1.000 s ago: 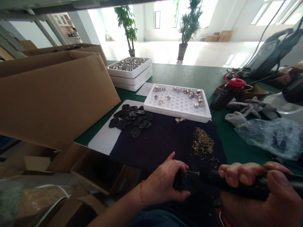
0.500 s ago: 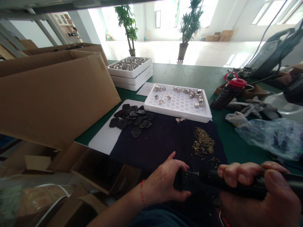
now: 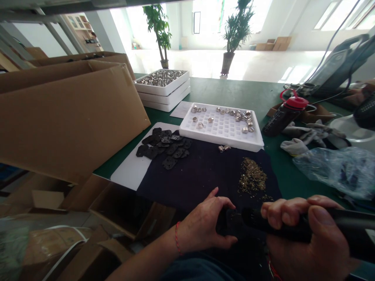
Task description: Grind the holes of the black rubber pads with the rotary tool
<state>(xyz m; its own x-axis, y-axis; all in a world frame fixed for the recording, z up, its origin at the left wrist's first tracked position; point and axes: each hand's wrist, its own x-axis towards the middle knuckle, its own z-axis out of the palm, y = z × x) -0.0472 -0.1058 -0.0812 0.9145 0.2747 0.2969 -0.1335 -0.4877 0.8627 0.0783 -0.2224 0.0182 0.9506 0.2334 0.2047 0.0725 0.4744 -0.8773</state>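
My left hand (image 3: 205, 222) grips a dark piece (image 3: 227, 220) between thumb and fingers at the near edge of the dark cloth (image 3: 202, 175); its details are lost against the cloth. In my right hand (image 3: 307, 238) is a black power screwdriver (image 3: 281, 224), its tip pointing left at the dark piece. A heap of small brass-coloured screws (image 3: 252, 175) lies beyond the screwdriver. Black plates (image 3: 170, 146) are piled at the cloth's left. Two or so metal cylinders (image 3: 224, 148) lie by the white tray (image 3: 219, 136), which holds several more.
Stacked white trays (image 3: 166, 97) full of metal parts stand farther back. A large cardboard box (image 3: 67, 117) is at the left. On the right are a red-lidded bottle (image 3: 285, 113), gloves (image 3: 310, 134) and a clear plastic bag (image 3: 340, 168). Open boxes sit below the table's edge.
My right hand and the screwdriver have moved left, closer to the dark piece, and less of the thin bit shows. My left hand has hardly moved.
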